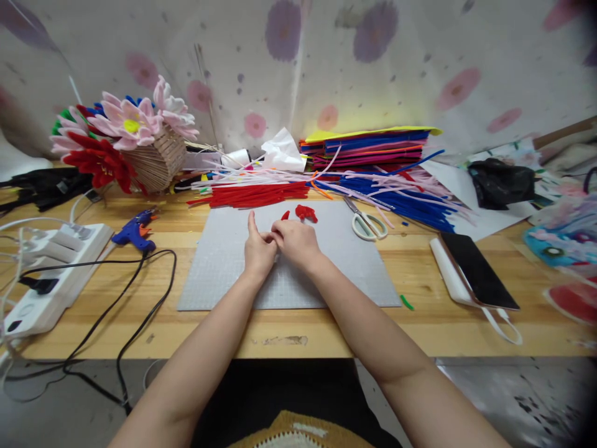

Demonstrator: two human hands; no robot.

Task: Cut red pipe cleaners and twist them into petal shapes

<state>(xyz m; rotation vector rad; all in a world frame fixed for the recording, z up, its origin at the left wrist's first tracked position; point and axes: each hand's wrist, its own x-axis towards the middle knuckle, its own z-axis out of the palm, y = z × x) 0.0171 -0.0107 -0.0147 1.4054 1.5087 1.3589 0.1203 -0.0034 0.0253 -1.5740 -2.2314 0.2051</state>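
My left hand (pixel 258 250) and my right hand (pixel 297 241) meet over the middle of a grey cutting mat (pixel 219 267). Their fingertips are pressed together in a pinch, and whatever lies between them is too small to see. The left index finger sticks straight up. Just beyond the right hand, two small red bent pipe-cleaner pieces (pixel 305 213) lie on the mat. White-handled scissors (pixel 366 223) rest at the mat's far right corner.
Red (pixel 252 195), blue (pixel 410 208) and pink pipe cleaners lie behind the mat, with stacked coloured sheets (pixel 368 148). A basket of pipe-cleaner flowers (pixel 125 137), a blue glue gun (pixel 135 231) and a power strip (pixel 56 274) with cables are left. A phone (pixel 478 269) lies right.
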